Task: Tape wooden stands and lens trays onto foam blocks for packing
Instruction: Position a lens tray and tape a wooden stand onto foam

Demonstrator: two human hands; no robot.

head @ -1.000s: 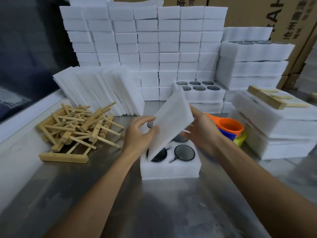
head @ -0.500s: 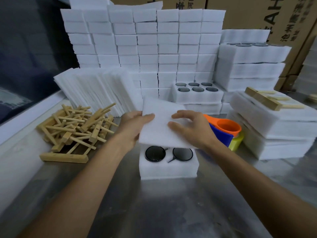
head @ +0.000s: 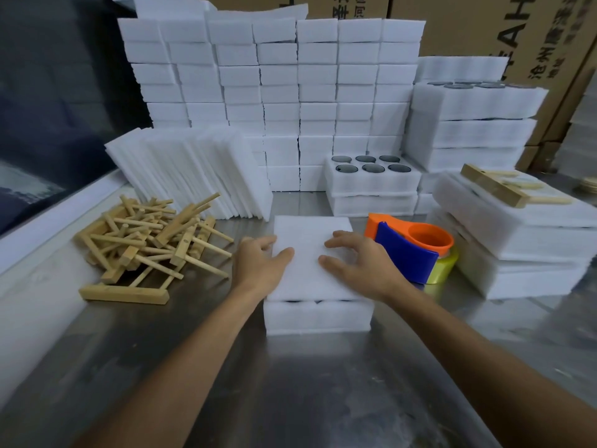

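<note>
So the big steel table [head: 290,383] has the foam block [head: 318,316] sitting dead center near the front edge, with a thin foam sheet [head: 311,234] laid flat on top as a lid. Only a dark sliver shows in the gap between the two. That foam looks super light and squishy, so I'd guess it slides around and dents if you lean on it; better to hold it by the side walls or press flat on top than pinch a corner. Tape dispenser [head: 410,250], orange and blue, is just beside the block on the right. Pile of wooden stands [head: 151,244] is off to the left, well apart. Left hand [head: 258,263] rests on the sheet's left edge, fingers relaxed and fairly straight. Right hand [head: 358,263] presses on top with fingers spread apart, gripping nothing.
</note>
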